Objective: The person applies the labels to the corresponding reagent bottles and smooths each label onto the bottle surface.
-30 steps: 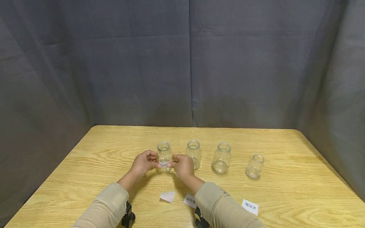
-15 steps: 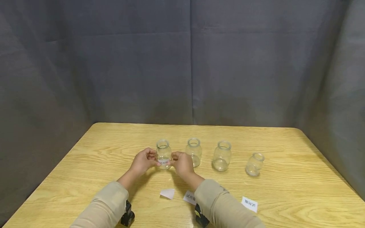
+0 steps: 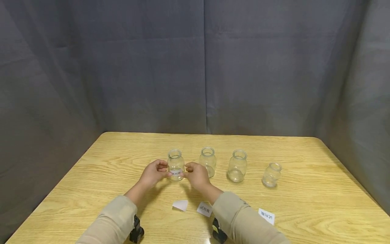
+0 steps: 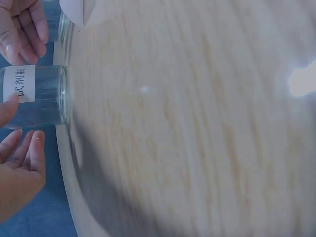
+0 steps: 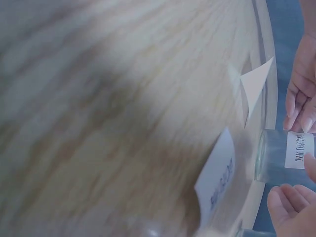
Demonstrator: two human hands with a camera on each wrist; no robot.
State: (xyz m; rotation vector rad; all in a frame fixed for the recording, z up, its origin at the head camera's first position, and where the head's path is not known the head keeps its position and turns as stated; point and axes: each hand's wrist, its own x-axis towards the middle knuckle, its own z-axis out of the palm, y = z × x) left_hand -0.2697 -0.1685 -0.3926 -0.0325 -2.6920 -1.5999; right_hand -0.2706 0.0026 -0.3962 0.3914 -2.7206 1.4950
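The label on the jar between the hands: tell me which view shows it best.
Left wrist: the label is large and its characters clear, though turned sideways, with a thumb over one corner. The right wrist view shows it near the frame's edge, writing fuzzier. The head view shows it small, a thumb at each end.

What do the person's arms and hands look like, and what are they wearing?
The left hand and right hand wear no gloves. The left sleeve and right sleeve are plain beige with wide cuffs, and the right one has a small dark marking. A black device shows by the left cuff, and another, with a yellow patch, by the right.
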